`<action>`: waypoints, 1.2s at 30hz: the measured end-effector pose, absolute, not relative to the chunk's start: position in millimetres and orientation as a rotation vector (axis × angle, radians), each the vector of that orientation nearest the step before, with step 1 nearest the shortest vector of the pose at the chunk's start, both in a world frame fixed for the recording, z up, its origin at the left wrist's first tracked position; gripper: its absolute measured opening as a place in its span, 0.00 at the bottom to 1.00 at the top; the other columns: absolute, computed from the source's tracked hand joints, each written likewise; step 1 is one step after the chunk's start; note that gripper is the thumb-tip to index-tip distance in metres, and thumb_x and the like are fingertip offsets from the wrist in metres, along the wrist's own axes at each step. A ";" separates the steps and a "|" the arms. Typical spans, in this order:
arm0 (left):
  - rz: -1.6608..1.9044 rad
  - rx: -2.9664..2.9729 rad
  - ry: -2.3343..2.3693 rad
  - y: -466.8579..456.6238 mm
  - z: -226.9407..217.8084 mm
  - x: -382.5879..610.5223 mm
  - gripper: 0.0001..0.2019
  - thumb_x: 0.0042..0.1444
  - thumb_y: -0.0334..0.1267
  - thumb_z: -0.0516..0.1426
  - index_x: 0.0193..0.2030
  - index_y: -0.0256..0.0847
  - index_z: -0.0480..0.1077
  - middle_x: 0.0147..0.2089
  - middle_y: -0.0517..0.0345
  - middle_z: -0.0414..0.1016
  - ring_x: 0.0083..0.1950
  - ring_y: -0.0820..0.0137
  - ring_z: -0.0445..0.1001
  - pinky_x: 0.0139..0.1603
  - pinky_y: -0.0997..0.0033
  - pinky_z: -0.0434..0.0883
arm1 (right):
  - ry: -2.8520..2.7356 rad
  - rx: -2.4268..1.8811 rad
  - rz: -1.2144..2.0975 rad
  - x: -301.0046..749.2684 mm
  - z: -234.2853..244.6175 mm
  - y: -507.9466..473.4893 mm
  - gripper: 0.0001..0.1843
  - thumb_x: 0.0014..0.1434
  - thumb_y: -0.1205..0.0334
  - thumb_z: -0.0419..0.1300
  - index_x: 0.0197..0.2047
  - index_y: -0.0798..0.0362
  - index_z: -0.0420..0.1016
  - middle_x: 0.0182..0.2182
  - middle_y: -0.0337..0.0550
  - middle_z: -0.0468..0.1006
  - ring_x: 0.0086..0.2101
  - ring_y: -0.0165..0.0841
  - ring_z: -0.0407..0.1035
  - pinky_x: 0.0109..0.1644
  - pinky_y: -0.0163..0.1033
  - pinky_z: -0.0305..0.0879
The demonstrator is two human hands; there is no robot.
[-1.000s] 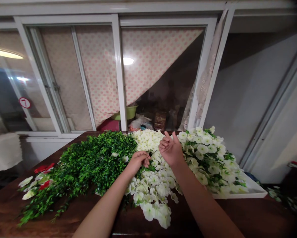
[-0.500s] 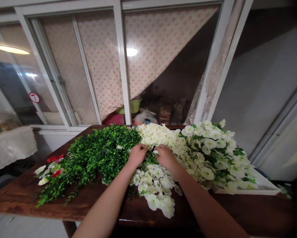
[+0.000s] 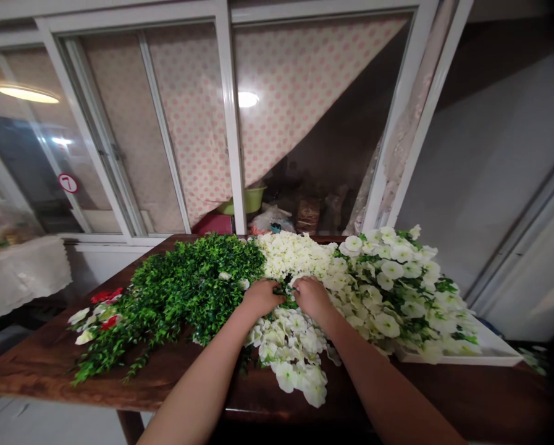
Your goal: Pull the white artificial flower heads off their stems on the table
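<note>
Left hand (image 3: 264, 298) and right hand (image 3: 312, 297) curl half-closed, any hold impossible to tell, seemingly arranging white flowers (image 3: 295, 340) beside greenery (image 3: 188, 284), where the next move likely calls for gentle fingerwork.

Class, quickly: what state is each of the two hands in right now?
Left hand: partly curled at the leaves; whether it holds any cannot be told.
Right hand: also curled there; its grip is hidden, so cannot be told.
</note>
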State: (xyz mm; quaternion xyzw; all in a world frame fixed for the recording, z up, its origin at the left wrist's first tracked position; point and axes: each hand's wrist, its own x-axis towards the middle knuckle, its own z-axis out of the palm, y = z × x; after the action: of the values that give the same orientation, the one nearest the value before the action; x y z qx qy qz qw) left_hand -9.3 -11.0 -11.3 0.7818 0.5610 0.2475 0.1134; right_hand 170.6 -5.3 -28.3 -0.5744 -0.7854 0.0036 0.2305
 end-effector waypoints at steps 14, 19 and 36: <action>0.821 2.181 1.805 -9.1 1.0 -11.8 0.10 0.51 0.34 0.54 0.37 0.41 0.76 0.38 0.51 0.79 0.39 0.65 0.75 0.36 0.71 0.64 | -1.656 -1.275 0.419 161.2 -31.5 5.0 0.13 0.56 0.58 0.56 0.41 0.52 0.76 0.36 0.45 0.81 0.35 0.36 0.74 0.40 0.37 0.66; 0.824 2.236 1.799 -11.3 4.9 -13.5 0.13 0.50 0.37 0.56 0.42 0.43 0.77 0.41 0.52 0.79 0.41 0.64 0.75 0.39 0.71 0.65 | -1.648 -1.361 0.250 166.1 -25.3 -2.5 0.14 0.58 0.53 0.55 0.33 0.51 0.77 0.32 0.45 0.80 0.33 0.37 0.73 0.35 0.36 0.62; 1.255 1.834 1.423 8.7 -10.2 -20.3 0.06 0.46 0.36 0.60 0.33 0.40 0.70 0.28 0.59 0.75 0.28 0.71 0.71 0.30 0.74 0.61 | -1.624 -1.141 0.020 166.7 -24.8 2.1 0.02 0.49 0.64 0.59 0.26 0.51 0.71 0.40 0.47 0.74 0.45 0.41 0.68 0.52 0.46 0.60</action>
State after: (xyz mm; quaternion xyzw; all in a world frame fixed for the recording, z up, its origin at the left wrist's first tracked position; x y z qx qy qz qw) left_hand -20.3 8.7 -10.2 0.6731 0.5224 0.4607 0.2485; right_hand 166.7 2.1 -24.8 -0.4813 -0.6852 0.0083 0.5466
